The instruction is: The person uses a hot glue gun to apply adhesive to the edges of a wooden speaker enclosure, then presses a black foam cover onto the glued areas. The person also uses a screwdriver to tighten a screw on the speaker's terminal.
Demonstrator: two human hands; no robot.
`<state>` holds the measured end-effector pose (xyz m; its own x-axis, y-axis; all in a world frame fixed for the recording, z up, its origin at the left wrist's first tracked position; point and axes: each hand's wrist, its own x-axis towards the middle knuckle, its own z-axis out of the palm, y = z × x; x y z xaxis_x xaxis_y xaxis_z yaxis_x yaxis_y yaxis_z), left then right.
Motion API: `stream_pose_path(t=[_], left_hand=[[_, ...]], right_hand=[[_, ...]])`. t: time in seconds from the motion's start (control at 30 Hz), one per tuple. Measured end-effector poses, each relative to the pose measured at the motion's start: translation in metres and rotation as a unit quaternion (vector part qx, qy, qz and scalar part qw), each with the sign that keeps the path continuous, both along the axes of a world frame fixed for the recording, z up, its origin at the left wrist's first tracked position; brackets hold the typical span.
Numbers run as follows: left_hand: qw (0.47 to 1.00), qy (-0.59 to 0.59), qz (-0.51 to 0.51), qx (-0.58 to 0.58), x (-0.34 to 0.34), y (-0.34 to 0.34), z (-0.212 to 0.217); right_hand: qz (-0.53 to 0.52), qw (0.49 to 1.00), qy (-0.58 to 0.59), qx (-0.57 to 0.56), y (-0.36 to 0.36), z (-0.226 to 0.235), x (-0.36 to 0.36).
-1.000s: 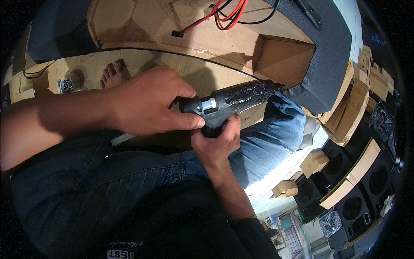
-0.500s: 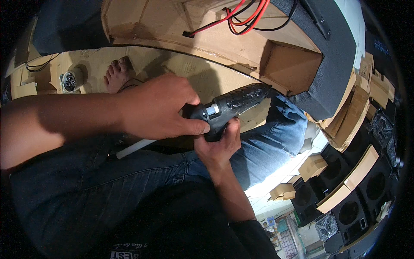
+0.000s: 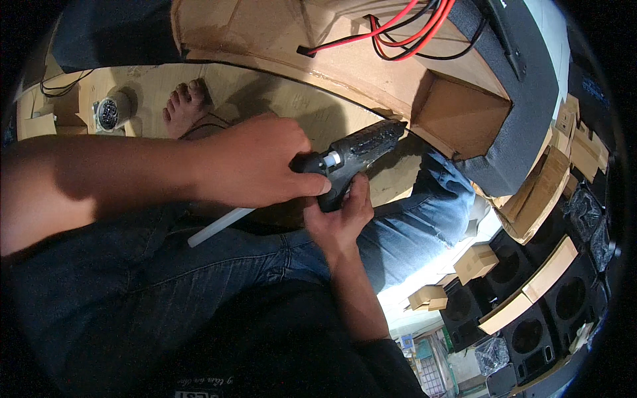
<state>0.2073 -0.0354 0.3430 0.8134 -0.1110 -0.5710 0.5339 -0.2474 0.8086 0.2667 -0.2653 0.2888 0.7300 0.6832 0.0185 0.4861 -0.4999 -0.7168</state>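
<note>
A black glue gun (image 3: pixel 365 147) with crusted glue along its barrel points up and right toward the open edge of the speaker cabinet (image 3: pixel 527 126). My right hand (image 3: pixel 342 209) is wrapped round its handle from below. My left hand (image 3: pixel 255 162) is closed on the gun's rear end, thumb pressed near the back of the body. Out from under the left hand slants a whitish glue stick (image 3: pixel 219 227), above my jeans. Its pale front part also shows in the gun's rear opening. The left fingertips are hidden.
Red and black wires (image 3: pixel 418 30) hang in the wooden cabinet interior. A bare foot (image 3: pixel 188 108) and a round tin (image 3: pixel 113 113) are on the wooden surface at left. At right stand cardboard boxes (image 3: pixel 476 263) and black speaker cabinets (image 3: pixel 527 335).
The cabinet and wires have shifted right in view. The gun's nozzle sits slightly further left and up, and the glue stick's loose end has moved right. Both hands keep their hold.
</note>
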Motion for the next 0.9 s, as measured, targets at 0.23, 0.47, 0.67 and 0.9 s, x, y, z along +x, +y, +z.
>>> stream_pose_path(t=[0.23,0.47,0.67,0.9], left_hand=[[1.000,-0.005,-0.006,0.001,0.014,-0.001,-0.005],[1.000,-0.012,-0.006,0.005,0.019,-0.002,-0.005],[0.999,0.024,-0.021,0.011,0.019,-0.003,-0.004],[1.000,-0.008,-0.018,0.021,0.023,-0.003,0.002]], right_hand=[[-0.039,0.998,0.027,-0.048,0.004,0.004,0.006],[-0.046,0.998,0.034,-0.040,0.000,0.000,0.008],[-0.053,0.997,0.048,-0.037,0.000,0.000,0.006],[-0.070,0.991,0.102,-0.050,0.000,0.005,0.006]])
